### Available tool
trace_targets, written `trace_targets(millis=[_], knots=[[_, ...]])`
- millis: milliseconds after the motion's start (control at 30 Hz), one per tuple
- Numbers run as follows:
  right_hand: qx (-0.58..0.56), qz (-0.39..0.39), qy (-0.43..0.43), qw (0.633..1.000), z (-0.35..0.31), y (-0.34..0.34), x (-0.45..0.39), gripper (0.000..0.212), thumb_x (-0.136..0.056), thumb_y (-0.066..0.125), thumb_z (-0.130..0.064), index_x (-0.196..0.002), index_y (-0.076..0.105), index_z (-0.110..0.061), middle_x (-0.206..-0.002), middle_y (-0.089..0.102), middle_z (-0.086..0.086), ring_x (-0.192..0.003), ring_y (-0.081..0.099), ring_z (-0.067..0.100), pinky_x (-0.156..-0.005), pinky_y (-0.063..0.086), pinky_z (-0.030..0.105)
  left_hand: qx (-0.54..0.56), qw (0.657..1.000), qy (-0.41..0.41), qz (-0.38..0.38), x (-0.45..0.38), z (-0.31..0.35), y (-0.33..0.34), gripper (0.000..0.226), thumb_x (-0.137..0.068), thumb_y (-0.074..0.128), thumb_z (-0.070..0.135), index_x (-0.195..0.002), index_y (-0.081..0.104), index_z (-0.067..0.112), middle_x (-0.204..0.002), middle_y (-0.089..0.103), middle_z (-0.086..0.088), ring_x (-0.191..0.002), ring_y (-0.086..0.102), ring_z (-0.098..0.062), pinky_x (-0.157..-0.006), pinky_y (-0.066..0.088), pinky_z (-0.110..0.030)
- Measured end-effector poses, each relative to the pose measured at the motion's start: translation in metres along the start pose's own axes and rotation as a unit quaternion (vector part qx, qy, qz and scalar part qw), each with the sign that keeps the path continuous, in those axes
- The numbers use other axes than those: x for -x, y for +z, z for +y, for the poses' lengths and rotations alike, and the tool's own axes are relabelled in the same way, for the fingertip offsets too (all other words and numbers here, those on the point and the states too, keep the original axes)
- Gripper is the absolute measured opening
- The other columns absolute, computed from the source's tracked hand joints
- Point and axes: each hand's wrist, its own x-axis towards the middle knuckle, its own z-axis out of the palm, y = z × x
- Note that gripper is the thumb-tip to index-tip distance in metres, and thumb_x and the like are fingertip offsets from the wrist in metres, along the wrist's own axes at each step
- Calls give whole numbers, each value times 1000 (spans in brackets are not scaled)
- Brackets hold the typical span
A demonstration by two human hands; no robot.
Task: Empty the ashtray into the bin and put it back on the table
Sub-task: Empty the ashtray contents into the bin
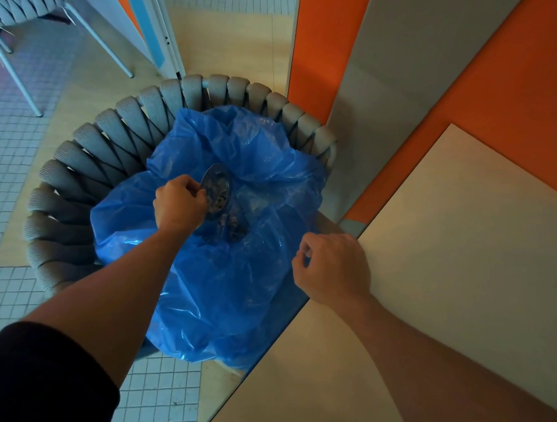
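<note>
A round metal ashtray [217,190] is tipped on its edge over the opening of a blue plastic bin bag [232,290]. My left hand [178,204] grips its left rim. Grey ash and butts cling inside the ashtray, and a dark heap of ash [234,229] lies in the bag just below it. The bag rests on the seat of a grey woven chair [87,151]. My right hand [331,267] pinches the bag's right edge, right beside the beige table [448,255].
The beige table top fills the right side, its edge running diagonally next to the bag. Orange and grey wall panels [477,76] stand behind it. A second woven chair [18,1] is at the far left on the tiled floor [7,159].
</note>
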Motion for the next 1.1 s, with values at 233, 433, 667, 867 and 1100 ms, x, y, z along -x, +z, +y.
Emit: trace_targets(millis=[233,433,667,867,1100], knots=[[-5,-1,1,1000,1,0,-1,24,-85,51,-47,-75,58,-27,-64,58,-11,-58,47,8,-66,34,23,-60,988,140,4,5,-1,0,5,-81,60,15,-77,64,16,-71,64,-2,-70,59,-30,-64,44,-37],[-7,-4,3,1000,1,1,-1,23,-85,50,-46,-74,58,-26,-64,61,-10,-56,46,8,-67,34,24,-121,978,169,-14,8,-2,4,6,-82,59,15,-79,64,12,-80,68,-9,-73,60,-39,-66,47,-43],[3,0,4,1000,1,1,-2,25,-85,50,-47,-75,60,-26,-65,62,-9,-58,50,8,-68,36,24,-141,968,206,5,11,1,3,8,-84,58,14,-78,61,10,-77,65,-9,-64,58,-38,-58,45,-42],[-4,-5,3,1000,1,0,-2,25,-85,51,-46,-76,60,-25,-65,62,-9,-58,51,9,-67,39,25,-210,937,278,-21,13,1,6,16,-89,55,16,-77,61,8,-75,63,-10,-63,58,-38,-53,36,-37],[-6,-5,5,1000,1,0,-1,25,-85,52,-46,-76,60,-25,-65,62,-9,-59,51,9,-65,39,24,-227,926,299,-40,19,5,7,17,-89,54,13,-73,59,8,-70,61,-9,-59,57,-36,-51,36,-35]])
